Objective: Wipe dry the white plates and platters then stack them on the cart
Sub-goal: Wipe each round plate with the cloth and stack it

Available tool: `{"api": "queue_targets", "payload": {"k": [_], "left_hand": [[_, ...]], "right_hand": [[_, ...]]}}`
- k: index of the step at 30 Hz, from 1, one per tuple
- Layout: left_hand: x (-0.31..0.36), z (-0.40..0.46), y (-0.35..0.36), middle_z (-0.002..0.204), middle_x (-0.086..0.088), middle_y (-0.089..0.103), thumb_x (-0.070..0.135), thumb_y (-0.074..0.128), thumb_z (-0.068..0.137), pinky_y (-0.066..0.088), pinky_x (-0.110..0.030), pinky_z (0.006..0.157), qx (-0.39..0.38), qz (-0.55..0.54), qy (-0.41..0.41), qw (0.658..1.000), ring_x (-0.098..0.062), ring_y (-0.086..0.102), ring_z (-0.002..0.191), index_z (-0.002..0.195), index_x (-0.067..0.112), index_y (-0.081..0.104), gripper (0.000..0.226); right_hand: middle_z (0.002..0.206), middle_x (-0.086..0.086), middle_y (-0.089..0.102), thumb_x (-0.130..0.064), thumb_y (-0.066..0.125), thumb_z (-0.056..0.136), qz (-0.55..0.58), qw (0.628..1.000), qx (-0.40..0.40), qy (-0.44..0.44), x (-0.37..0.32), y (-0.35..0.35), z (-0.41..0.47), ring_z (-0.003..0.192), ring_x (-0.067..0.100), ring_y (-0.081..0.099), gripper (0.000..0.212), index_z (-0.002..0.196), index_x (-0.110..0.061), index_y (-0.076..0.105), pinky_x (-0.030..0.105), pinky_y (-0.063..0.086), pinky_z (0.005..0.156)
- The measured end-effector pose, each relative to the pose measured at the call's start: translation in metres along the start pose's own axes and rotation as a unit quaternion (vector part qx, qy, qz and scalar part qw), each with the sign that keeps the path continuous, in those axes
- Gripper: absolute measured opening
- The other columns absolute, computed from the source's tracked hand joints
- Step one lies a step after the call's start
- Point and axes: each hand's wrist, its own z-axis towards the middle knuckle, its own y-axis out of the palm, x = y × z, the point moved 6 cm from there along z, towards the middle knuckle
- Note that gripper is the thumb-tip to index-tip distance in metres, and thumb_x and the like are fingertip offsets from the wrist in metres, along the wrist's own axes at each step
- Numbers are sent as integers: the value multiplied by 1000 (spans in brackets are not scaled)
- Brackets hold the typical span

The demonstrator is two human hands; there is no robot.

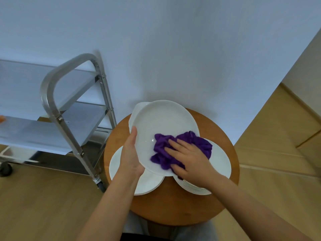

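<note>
A large white oval platter (165,122) is tilted up over the round wooden table (173,206). My left hand (131,153) grips its left rim, thumb on top. My right hand (188,158) presses a crumpled purple cloth (173,150) flat against the platter's face, fingers spread. Under the platter lie a stack of white plates (149,183) at the front left, another stack of white plates (218,164) at the right, and a white dish (137,108) at the back. The steel cart (57,105) stands to the left; its shelves show no plates.
The cart's curved handle (52,79) and upright post rise close to the table's left edge. A blue-white wall runs behind the table. Wooden floor lies in front and to the right, with a wooden cabinet (309,136) at far right.
</note>
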Motion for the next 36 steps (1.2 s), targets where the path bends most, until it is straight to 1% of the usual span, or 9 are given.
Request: {"api": "queue_targets", "payload": {"k": [5,10,12,14,17,21,26,32,36], "left_hand": [[3,5,-1,119,-7,66,58,55,71,49,-56,90,23,81,5,996,-33,62,109,127,32,54,61],[5,6,-3,114,-7,68,57,56,72,50,-53,89,57,92,11,994,-32,62,107,127,33,53,60],[3,6,1,110,-8,70,57,57,71,52,-49,87,64,84,-10,994,-32,63,105,122,31,57,58],[1,5,5,108,-9,69,57,62,62,52,-48,88,86,83,-30,992,-32,62,105,117,27,61,63],[2,2,8,107,-7,70,54,65,62,54,-43,85,102,138,-27,985,-29,63,103,116,22,63,63],[6,-3,11,103,-7,71,52,65,62,56,-40,76,82,176,-56,979,-28,64,101,115,26,62,59],[12,-7,22,107,-12,70,48,64,71,54,-47,86,28,192,-62,979,-32,65,101,119,26,60,53],[34,-11,26,109,-13,68,43,57,84,52,-49,86,64,189,53,978,-33,64,101,120,23,58,41],[45,-9,32,115,-14,64,41,52,91,49,-53,92,91,153,83,981,-35,61,107,122,22,55,36]], "right_hand": [[137,7,53,-9,61,86,-66,990,114,47,30,-38,9,130,32,44,46,131,-14,56,41,19,110],[123,12,59,-11,53,87,150,924,321,142,18,-61,5,115,24,49,39,125,-3,56,31,36,99],[135,6,50,-28,45,91,152,954,244,88,-8,-47,13,127,15,38,45,133,-11,48,31,30,108],[157,-4,19,-41,31,95,76,994,76,-5,-33,-20,21,142,1,-1,57,148,-23,23,25,-1,116],[156,-12,-7,-43,22,100,-3,994,-31,-106,-38,-5,30,130,-8,-33,57,151,-27,2,19,-22,105],[157,4,22,-43,28,99,-111,977,-7,-182,-33,-23,44,140,8,-10,55,149,-19,24,31,-14,110],[144,14,43,-43,38,91,-224,938,52,-258,-9,-66,57,137,33,32,56,136,-12,50,50,23,109],[150,18,31,-48,39,90,-171,976,112,-79,28,-78,54,140,41,22,62,138,-9,46,55,27,111],[154,10,25,-49,41,89,-100,979,159,77,31,-57,36,144,28,5,67,145,-12,35,50,18,116]]}}
